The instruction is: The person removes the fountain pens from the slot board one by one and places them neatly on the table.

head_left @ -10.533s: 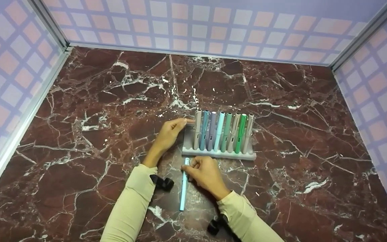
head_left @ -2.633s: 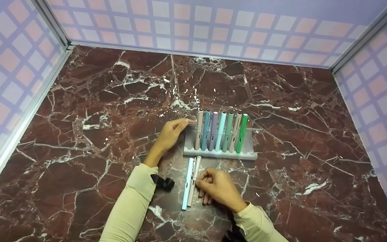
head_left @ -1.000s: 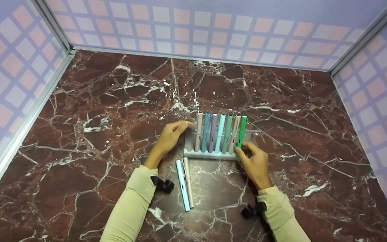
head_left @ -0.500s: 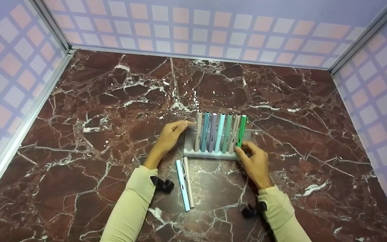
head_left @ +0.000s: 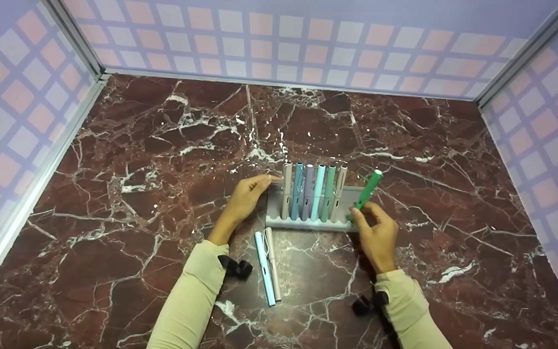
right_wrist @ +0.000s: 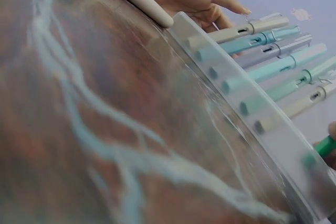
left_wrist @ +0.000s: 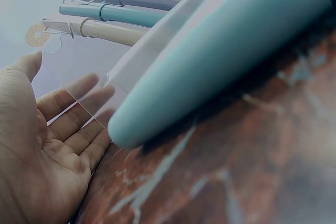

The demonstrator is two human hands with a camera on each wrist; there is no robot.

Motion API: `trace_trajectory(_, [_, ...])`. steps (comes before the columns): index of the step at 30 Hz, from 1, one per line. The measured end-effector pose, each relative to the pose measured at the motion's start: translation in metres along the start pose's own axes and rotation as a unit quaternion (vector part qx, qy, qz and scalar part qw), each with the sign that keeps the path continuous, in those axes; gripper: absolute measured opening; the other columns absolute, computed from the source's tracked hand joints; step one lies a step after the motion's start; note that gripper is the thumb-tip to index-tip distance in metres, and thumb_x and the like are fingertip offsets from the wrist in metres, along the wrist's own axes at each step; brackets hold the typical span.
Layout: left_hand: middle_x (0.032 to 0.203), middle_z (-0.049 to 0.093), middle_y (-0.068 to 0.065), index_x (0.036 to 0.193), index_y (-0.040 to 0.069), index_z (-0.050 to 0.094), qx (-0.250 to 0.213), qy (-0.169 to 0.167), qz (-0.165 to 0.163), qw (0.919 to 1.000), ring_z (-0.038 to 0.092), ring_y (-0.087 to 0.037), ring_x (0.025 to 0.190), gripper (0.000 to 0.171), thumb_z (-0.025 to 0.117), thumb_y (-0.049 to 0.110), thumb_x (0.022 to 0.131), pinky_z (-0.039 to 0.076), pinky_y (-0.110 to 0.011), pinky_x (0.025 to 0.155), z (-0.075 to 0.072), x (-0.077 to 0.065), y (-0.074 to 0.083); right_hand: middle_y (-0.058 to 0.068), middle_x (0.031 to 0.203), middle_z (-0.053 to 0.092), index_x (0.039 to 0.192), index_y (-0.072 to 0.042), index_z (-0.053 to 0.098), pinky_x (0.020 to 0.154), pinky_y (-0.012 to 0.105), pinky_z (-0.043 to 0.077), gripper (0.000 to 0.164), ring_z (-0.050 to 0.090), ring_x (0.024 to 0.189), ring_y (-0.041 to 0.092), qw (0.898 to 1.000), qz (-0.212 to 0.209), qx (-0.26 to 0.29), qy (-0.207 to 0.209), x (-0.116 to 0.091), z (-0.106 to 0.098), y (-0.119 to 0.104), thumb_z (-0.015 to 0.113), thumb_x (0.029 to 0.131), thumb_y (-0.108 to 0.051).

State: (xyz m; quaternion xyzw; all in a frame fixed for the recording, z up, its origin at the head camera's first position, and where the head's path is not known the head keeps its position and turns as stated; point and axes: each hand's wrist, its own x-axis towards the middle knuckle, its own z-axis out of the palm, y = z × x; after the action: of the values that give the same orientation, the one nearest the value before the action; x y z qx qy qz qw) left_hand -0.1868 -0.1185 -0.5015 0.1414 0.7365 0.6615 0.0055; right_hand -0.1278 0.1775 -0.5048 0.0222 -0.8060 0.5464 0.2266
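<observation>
A clear pen stand (head_left: 275, 206) holds a row of several upright capped pens in beige, blue, purple and green tones. My left hand (head_left: 245, 196) steadies the stand's left side; in the left wrist view its fingers (left_wrist: 79, 114) show through the clear panel, with the thumb near the edge. With thumb and fingers, my right hand (head_left: 379, 232) pinches the lower part of a green pen (head_left: 370, 188), tilted to the right at the stand's right end. In the right wrist view only a bit of this green pen (right_wrist: 326, 146) shows, at the right border.
A light blue pen (head_left: 264, 269) and a beige pen (head_left: 273, 264) lie side by side on the dark red marbled table (head_left: 162, 300), in front of the stand. Patterned panels (head_left: 279, 48) wall in the table at the back and sides.
A beige pen left the stand's right end and was laid beside the light blue one; both then shifted left. My right hand then took the green pen and tilted it right, out of the row.
</observation>
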Motion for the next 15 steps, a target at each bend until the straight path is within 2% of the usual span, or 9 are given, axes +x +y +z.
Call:
trace_trajectory(3, [0.124,0.069,-0.019,0.119,-0.004,0.068,-0.004,0.001,-0.002,1.0,0.063,-0.032,0.121,0.03,0.048,0.014,0.106,0.045,-0.04,0.11,0.0,0.0,0.0,0.023,0.09,0.074,0.1,0.011,0.07,0.065,0.015,0.054,0.013,0.07,0.073,0.041,1.0,0.007,-0.004,0.026,0.002,-0.008,-0.01,0.071,0.089,0.004])
trace_trajectory(6, [0.125,0.068,-0.02,0.12,-0.005,0.068,-0.01,0.0,-0.005,0.9999,0.062,-0.033,0.121,0.03,0.048,0.014,0.106,0.044,-0.041,0.11,0.0,0.0,0.001,0.026,0.093,0.073,0.101,0.013,0.068,0.07,0.016,0.056,0.013,0.069,0.079,0.045,0.998,0.024,-0.021,0.046,0.004,-0.019,-0.019,0.068,0.089,0.007])
trace_trajectory(9, [0.127,0.067,-0.021,0.122,-0.006,0.066,-0.008,-0.003,-0.008,0.9999,0.061,-0.036,0.123,0.031,0.047,0.014,0.107,0.044,-0.042,0.111,0.001,0.0,0.001,0.026,0.096,0.073,0.103,0.012,0.068,0.072,0.017,0.055,0.014,0.07,0.08,0.036,0.997,0.046,-0.029,0.059,0.008,-0.034,-0.01,0.068,0.091,0.005])
trace_trajectory(15, [0.126,0.068,-0.019,0.121,-0.003,0.067,-0.005,-0.004,-0.01,0.9999,0.061,-0.034,0.123,0.031,0.047,0.016,0.107,0.044,-0.041,0.111,-0.001,-0.001,0.0,0.022,0.103,0.073,0.112,0.007,0.065,0.069,0.015,0.054,0.023,0.068,0.077,0.007,0.993,0.073,-0.03,0.093,0.018,-0.065,0.028,0.071,0.091,-0.001])
